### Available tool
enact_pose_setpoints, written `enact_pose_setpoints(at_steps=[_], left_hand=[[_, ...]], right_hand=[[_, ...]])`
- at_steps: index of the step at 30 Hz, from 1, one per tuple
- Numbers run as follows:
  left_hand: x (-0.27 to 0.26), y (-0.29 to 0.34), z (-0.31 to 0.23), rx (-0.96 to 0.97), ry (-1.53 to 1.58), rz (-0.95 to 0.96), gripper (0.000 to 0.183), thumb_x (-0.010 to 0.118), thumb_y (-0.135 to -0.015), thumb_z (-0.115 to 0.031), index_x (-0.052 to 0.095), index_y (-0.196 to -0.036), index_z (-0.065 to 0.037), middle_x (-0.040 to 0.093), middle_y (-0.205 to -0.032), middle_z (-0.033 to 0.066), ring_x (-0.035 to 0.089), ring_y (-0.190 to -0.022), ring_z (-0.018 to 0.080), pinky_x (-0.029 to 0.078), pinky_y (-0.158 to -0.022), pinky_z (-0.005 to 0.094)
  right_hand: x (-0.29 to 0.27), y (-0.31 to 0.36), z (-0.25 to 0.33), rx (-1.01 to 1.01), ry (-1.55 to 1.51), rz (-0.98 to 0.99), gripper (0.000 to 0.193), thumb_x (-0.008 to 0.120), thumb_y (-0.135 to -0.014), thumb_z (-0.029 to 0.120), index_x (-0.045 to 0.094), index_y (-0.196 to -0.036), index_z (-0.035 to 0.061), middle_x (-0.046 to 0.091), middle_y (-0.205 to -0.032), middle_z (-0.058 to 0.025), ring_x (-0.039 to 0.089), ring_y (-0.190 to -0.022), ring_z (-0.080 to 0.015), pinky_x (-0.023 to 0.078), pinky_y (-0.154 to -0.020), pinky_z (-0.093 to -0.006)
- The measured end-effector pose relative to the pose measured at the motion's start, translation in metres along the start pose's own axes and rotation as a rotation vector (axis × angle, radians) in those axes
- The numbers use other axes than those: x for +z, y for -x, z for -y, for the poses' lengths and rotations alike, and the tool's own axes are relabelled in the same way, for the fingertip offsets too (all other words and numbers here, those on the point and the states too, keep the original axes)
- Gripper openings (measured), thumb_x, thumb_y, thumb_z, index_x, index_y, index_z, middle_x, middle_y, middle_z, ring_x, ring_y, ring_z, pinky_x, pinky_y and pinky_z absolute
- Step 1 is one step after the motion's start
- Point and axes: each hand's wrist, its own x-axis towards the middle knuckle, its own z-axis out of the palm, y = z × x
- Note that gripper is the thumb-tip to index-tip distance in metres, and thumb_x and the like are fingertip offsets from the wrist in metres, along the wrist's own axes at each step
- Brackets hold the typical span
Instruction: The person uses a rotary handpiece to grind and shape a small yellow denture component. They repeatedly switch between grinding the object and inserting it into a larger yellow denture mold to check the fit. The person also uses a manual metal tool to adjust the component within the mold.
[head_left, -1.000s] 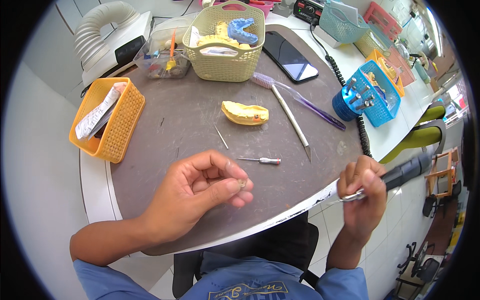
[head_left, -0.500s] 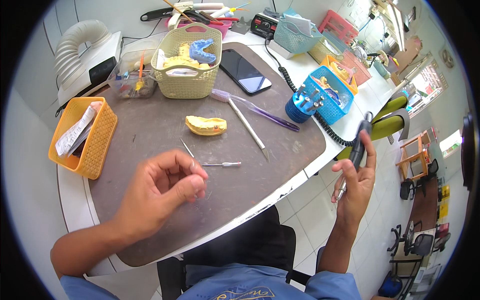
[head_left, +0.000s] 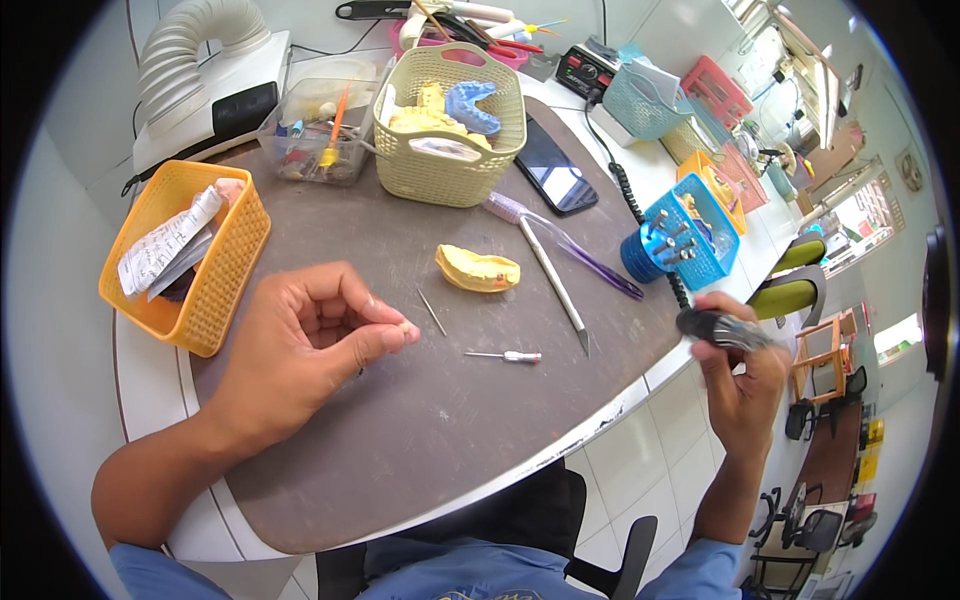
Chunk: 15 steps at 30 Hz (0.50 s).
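One pale bit (head_left: 405,326) (probably brittle; best side-held), pinched, left hand (head_left: 310,348); handpiece (head_left: 714,327), gripped, right hand (head_left: 742,378), near counter's (head_left: 450,440) right edge.

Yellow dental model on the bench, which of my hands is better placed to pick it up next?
Probably your left hand: it is nearer the yellow dental model, though pinching a tiny piece. Your right hand is farther off and holds a dark handpiece.

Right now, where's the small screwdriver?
In the head view, the small screwdriver lies near centre on the brown tabletop, below the yellow dental model and left of the knife.
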Motion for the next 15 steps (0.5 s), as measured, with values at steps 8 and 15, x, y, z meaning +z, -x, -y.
enact_pose_setpoints(at_steps=[8, 15], left_hand=[[0.0, -0.001, -0.003, -0.022, -0.01, -0.046, 0.02, 0.077, -0.089, -0.002, 0.058, -0.094, -0.005, 0.072, -0.098, 0.0107, 0.072, -0.095, 0.015, 0.058, -0.084, 0.0275], [-0.001, -0.002, 0.006, 0.007, 0.029, -0.042, 0.017, 0.075, -0.089, 0.002, 0.065, -0.102, -0.001, 0.068, -0.096, 0.0106, 0.069, -0.089, 0.0152, 0.059, -0.083, 0.0301]], right_hand=[[0.044, -0.041, 0.005, -0.129, 0.293, 0.13, 0.031, 0.076, -0.089, 0.029, 0.065, -0.096, 0.0012, 0.056, -0.094, -0.0132, 0.062, -0.076, -0.0299, 0.05, -0.067, -0.0408], [0.078, -0.051, -0.016, -0.211, 0.323, 0.121, 0.038, 0.077, -0.086, 0.034, 0.065, -0.105, 0.0028, 0.056, -0.092, -0.0102, 0.061, -0.08, -0.0282, 0.05, -0.071, -0.0401]])
